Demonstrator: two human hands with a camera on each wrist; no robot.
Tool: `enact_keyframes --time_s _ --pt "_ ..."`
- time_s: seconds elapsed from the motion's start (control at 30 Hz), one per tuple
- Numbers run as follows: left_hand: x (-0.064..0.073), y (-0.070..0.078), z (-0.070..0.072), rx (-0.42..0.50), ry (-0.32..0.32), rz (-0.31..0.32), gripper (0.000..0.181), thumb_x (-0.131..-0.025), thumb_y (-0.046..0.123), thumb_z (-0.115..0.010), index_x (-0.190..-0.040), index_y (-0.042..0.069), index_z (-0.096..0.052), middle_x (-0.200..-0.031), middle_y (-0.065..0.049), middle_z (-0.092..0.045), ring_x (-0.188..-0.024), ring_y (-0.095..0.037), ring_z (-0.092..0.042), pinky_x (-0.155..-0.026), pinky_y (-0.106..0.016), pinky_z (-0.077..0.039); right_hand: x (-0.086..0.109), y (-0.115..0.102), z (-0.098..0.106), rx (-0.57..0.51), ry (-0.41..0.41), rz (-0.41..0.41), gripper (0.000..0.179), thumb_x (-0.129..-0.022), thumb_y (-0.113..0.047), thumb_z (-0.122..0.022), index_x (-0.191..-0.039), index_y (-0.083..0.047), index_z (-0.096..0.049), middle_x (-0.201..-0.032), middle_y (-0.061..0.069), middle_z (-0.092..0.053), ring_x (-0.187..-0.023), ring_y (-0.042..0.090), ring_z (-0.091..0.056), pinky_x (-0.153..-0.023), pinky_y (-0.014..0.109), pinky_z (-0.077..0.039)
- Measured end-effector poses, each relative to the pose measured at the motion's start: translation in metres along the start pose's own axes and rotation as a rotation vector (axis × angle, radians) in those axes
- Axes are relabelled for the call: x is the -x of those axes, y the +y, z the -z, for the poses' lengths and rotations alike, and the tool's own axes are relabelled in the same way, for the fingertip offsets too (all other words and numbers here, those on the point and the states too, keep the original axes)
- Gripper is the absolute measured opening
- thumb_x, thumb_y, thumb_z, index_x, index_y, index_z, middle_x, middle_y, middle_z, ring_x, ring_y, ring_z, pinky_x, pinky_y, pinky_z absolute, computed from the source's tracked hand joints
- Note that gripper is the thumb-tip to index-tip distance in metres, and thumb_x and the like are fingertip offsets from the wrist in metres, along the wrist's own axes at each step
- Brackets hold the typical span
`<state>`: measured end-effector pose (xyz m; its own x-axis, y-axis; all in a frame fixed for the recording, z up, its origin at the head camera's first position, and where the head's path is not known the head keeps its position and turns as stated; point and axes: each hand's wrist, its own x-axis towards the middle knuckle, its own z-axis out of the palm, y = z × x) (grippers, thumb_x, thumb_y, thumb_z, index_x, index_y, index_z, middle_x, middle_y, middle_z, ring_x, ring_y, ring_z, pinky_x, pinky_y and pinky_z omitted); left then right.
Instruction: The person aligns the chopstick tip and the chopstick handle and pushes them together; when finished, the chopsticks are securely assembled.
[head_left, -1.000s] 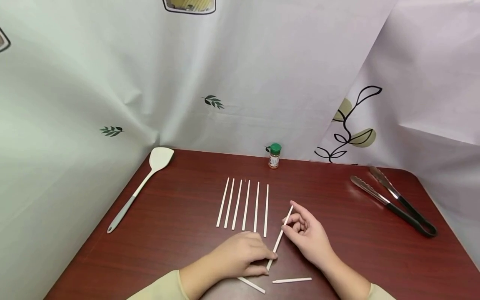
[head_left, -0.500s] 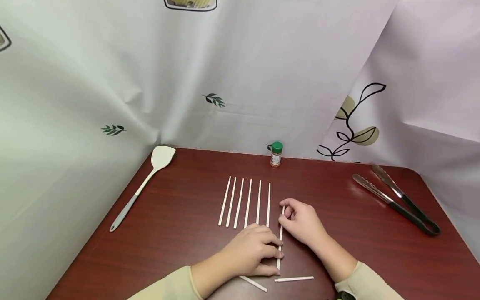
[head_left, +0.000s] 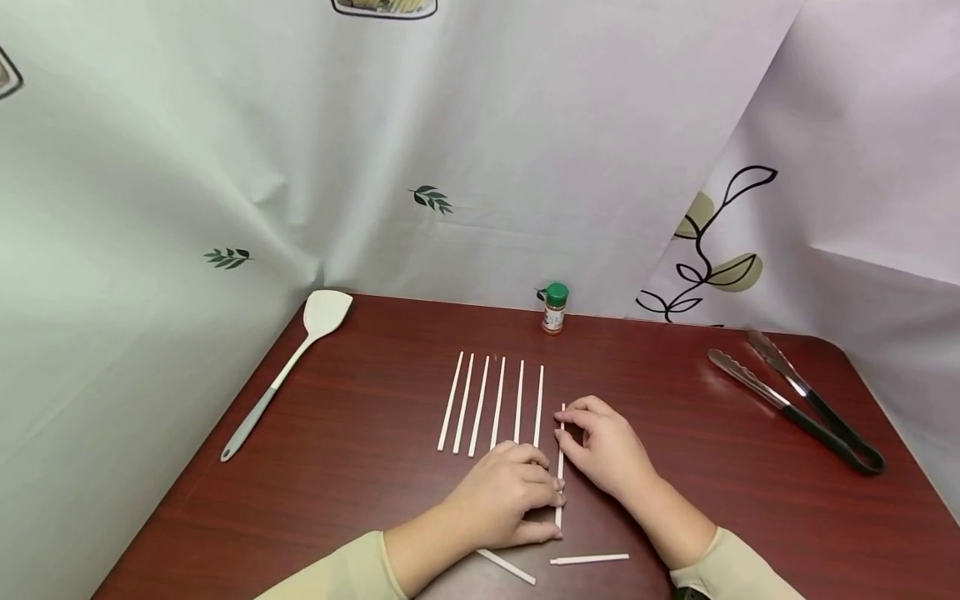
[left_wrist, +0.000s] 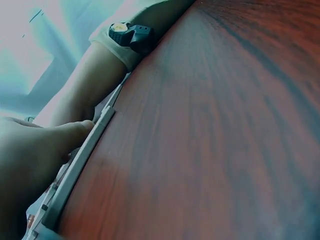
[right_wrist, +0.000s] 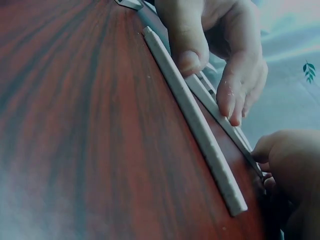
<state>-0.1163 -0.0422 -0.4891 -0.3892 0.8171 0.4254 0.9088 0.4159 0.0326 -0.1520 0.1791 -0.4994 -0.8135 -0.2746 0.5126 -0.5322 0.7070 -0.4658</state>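
Note:
In the head view, a thin white stick [head_left: 560, 463] lies on the dark red table, roughly parallel to a row of several similar sticks [head_left: 450, 402] on its left. My left hand [head_left: 506, 496] holds its near end, thumb at the tip and fingers along it, partly covering the lower ends of the row. Thumb and fingers of my right hand [head_left: 606, 446] pinch it near the far end. Closer to me lie a short stick with a narrowed end [head_left: 589, 559] and a slanted stick [head_left: 508, 567], partly under the left hand.
A white spatula [head_left: 288, 367] with a grey handle lies at the left table edge. At the back stands a green-capped spice jar [head_left: 554, 310]. Metal tongs [head_left: 798, 408] with black handles lie on the right. A patterned white sheet [head_left: 510, 150] hangs behind the table.
The held stick has swung from a slant to nearly in line with the row. My left hand moved right with its near end, and the right hand brought the far end left.

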Motion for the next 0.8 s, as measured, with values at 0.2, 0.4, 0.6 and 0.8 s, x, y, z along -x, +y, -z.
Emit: enact_keyframes --time_s 0.2,0.4,0.6,0.8 --pt "-0.007 0.0 -0.001 -0.056 0.015 0.005 0.029 -0.086 0.053 -0.084 -0.102 0.029 -0.082 -0.109 0.018 -0.076 -0.115 -0.011 -0.063 -0.095 -0.029 -0.047 -0.002 0.001 0.0 0.018 -0.024 0.0 0.028 -0.082 -0.011 -0.089 -0.108 -0.007 -0.083 -0.11 0.0 -0.073 -0.096 0.017 -0.07 -0.077 0.038 -0.058" --pt "-0.012 -0.004 -0.004 -0.074 0.033 0.027 0.024 -0.087 0.049 -0.083 -0.101 0.029 -0.083 -0.106 0.019 -0.076 -0.112 -0.011 -0.063 -0.091 -0.03 -0.048 -0.001 0.001 0.002 0.017 -0.043 -0.017 0.03 -0.082 -0.012 -0.088 -0.111 -0.006 -0.083 -0.115 0.003 -0.073 -0.104 0.021 -0.071 -0.084 0.042 -0.058" --pt "-0.011 -0.006 -0.006 -0.058 0.056 0.059 0.014 -0.091 0.042 -0.083 -0.099 0.03 -0.084 -0.107 0.019 -0.078 -0.112 -0.013 -0.065 -0.092 -0.03 -0.048 -0.001 0.001 0.003 0.019 -0.06 -0.015 0.032 -0.083 -0.016 -0.088 -0.113 -0.006 -0.082 -0.118 0.003 -0.073 -0.107 0.021 -0.071 -0.086 0.043 -0.059" --pt "-0.008 -0.008 -0.007 -0.05 0.09 0.091 0.014 -0.091 0.041 -0.084 -0.098 0.03 -0.085 -0.102 0.02 -0.078 -0.11 -0.013 -0.066 -0.093 -0.031 -0.048 0.001 0.002 0.002 0.032 -0.091 -0.002 0.037 -0.085 -0.021 -0.087 -0.117 -0.006 -0.08 -0.122 0.004 -0.072 -0.113 0.022 -0.071 -0.088 0.045 -0.059"
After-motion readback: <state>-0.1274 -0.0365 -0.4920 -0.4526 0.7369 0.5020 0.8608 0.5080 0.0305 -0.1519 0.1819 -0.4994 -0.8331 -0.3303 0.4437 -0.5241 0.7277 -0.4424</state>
